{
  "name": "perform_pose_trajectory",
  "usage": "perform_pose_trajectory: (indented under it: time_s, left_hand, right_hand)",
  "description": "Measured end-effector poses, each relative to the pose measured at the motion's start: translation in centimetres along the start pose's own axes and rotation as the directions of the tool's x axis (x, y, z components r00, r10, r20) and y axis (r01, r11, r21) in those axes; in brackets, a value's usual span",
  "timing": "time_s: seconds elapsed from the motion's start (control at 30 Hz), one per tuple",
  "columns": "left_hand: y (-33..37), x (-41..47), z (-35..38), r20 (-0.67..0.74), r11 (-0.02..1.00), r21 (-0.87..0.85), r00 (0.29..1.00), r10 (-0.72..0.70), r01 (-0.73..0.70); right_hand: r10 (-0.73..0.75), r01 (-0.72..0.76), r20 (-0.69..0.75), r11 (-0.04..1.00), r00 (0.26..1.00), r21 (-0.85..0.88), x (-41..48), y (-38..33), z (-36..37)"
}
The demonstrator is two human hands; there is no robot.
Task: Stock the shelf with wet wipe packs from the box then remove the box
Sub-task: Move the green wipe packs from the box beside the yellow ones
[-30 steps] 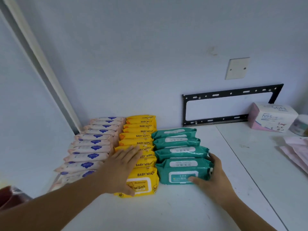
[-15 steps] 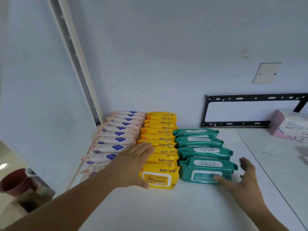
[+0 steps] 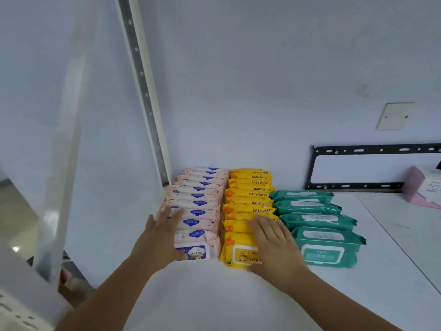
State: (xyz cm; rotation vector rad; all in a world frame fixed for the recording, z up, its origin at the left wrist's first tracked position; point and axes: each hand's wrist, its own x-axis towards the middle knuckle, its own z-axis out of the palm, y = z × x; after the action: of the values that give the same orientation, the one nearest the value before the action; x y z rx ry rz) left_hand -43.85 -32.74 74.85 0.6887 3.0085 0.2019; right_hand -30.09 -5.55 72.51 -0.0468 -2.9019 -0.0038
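Note:
Three rows of wet wipe packs stand on the white shelf (image 3: pixel 214 295): a pink row (image 3: pixel 200 201) at the left, a yellow row (image 3: pixel 248 194) in the middle, a green row (image 3: pixel 317 225) at the right. My left hand (image 3: pixel 160 237) lies flat against the left side of the front pink packs, fingers apart. My right hand (image 3: pixel 274 244) rests flat on the right part of the front yellow packs, thumb at the pack's front edge. Neither hand grips a pack. No box is in view.
A slotted metal upright (image 3: pixel 143 87) rises behind the pink row at the shelf's left end. A black metal bracket (image 3: pixel 372 168) hangs on the back wall. A pink and white carton (image 3: pixel 422 187) stands at the far right. A seam (image 3: pixel 396 240) divides the shelf boards.
My left hand shifted from the yellow row to the left side of the pink row. My right hand left the green packs and came onto the yellow row. The view swung left.

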Motion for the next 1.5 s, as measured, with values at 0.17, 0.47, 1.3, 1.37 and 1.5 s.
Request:
perform_pose_trajectory:
  time_s: [0.17,0.47,1.3,1.37,1.5]
  left_hand:
    - [-0.2,0.8,0.4,-0.029,0.998,-0.058,0.999,0.028,-0.03]
    - [1.3,0.4,0.9,-0.035,0.995,-0.031,0.995,0.089,-0.09]
    - [4.7,-5.4,-1.7,-0.007,0.979,0.136,0.988,0.157,-0.154]
    - [5.7,-7.1,-1.6,-0.005,0.984,0.112,0.99,0.14,-0.139]
    - [8.6,-11.3,-0.6,0.011,0.993,0.053,0.994,0.108,-0.108]
  right_hand:
    - [-0.012,0.014,0.068,0.999,0.998,-0.029,1.5,0.0,0.2]
    - [0.013,0.002,0.13,0.993,0.991,-0.115,1.9,1.1,0.2]
    - [0.127,-0.143,0.182,0.986,0.975,0.08,-7.9,7.8,-7.6]
    - [0.154,-0.176,0.199,0.979,0.968,0.099,-10.2,8.9,-7.9]
    - [0.181,-0.222,0.263,0.965,0.948,0.139,-15.3,10.4,-8.3]
